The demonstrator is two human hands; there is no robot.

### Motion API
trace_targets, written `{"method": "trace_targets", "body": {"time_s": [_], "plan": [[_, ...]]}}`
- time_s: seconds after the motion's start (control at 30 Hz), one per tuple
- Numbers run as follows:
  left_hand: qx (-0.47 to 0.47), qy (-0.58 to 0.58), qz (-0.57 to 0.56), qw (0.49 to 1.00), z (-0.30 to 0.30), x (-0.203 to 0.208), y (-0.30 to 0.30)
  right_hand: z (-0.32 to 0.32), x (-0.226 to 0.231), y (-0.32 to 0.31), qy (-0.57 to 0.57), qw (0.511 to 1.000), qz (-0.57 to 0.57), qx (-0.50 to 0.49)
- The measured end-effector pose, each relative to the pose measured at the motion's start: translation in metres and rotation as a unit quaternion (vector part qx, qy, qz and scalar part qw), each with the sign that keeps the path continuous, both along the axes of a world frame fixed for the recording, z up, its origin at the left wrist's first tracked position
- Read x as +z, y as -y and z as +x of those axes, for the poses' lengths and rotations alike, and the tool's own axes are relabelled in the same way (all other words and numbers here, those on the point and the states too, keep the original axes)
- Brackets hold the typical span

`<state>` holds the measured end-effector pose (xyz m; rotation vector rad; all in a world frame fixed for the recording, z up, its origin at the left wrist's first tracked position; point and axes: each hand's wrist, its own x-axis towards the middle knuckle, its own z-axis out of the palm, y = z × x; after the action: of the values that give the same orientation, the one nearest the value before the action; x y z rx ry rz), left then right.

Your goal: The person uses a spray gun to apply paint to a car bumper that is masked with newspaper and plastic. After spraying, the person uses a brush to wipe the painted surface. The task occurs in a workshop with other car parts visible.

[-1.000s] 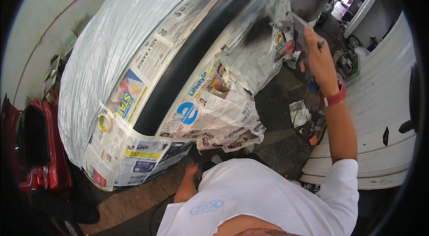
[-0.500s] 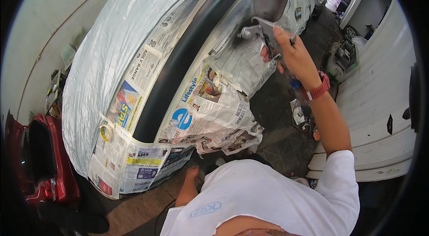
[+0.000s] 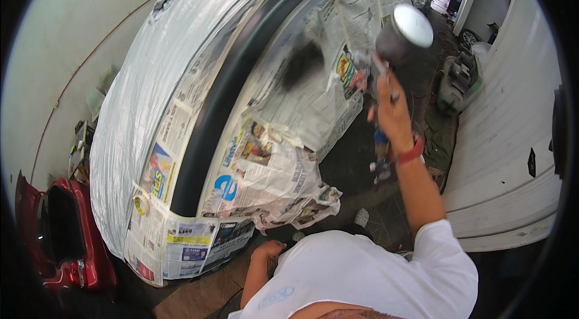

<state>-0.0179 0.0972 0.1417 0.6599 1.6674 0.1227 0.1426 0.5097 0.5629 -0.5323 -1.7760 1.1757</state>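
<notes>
My right hand (image 3: pixel 395 115) grips a paint spray gun (image 3: pixel 403 36), held up at the right of the masked bodywork. A grey cup with a pale lid sits on top of the gun, slightly blurred by motion. Left of it curves a long glossy black strip (image 3: pixel 215 120), bordered by newspaper masking (image 3: pixel 280 165). A dark smudge of paint (image 3: pixel 303 65) marks the newspaper beside the strip. Low by my shirt, my left hand (image 3: pixel 271 249) has its fingers curled; whatever they may hold is hidden.
Silver plastic sheeting (image 3: pixel 142 95) covers the vehicle's left part. A yellow-edged tape roll (image 3: pixel 141 205) rests on the newspaper. At far left stands a red car body part (image 3: pixel 75 246). White panels (image 3: pixel 500 156) line the right side, near a greenish machine (image 3: pixel 461 80).
The spray gun and my right hand have moved right, away from the black strip, and the gun has tilted. The dark smudge has come into view. My left hand shows more beside my shirt.
</notes>
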Motion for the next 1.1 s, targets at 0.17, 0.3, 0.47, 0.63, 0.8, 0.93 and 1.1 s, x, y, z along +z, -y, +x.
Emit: {"method": "trace_targets", "body": {"time_s": [0.17, 0.3, 0.47, 0.63, 0.8, 0.93, 1.1], "plan": [[-0.12, -0.002, 0.141, 0.983, 0.057, 0.179, -0.116, 0.074, -0.075, -0.004, 0.006, 0.998, -0.046, 0.03], [-0.017, 0.06, 0.352, 0.934, 0.128, 0.266, -0.237, 0.129, -0.112, -0.028, -0.009, 0.99, -0.118, 0.081], [0.181, 0.131, 0.524, 0.822, 0.229, 0.265, -0.356, 0.172, -0.105, -0.082, 0.066, 0.975, -0.146, 0.154], [0.239, 0.001, 0.559, 0.794, 0.277, 0.258, -0.407, 0.18, -0.094, -0.124, 0.204, 0.945, -0.005, 0.256], [0.281, -0.153, 0.518, 0.793, 0.273, 0.249, -0.401, 0.163, -0.086, -0.128, 0.198, 0.893, 0.067, 0.398], [0.498, -0.081, 0.473, 0.723, 0.252, 0.266, -0.384, 0.168, -0.1, -0.117, 0.118, 0.891, 0.07, 0.433], [0.656, -0.04, 0.532, 0.534, 0.215, 0.286, -0.356, 0.223, -0.232, -0.111, 0.273, 0.869, -0.049, 0.409]]}}
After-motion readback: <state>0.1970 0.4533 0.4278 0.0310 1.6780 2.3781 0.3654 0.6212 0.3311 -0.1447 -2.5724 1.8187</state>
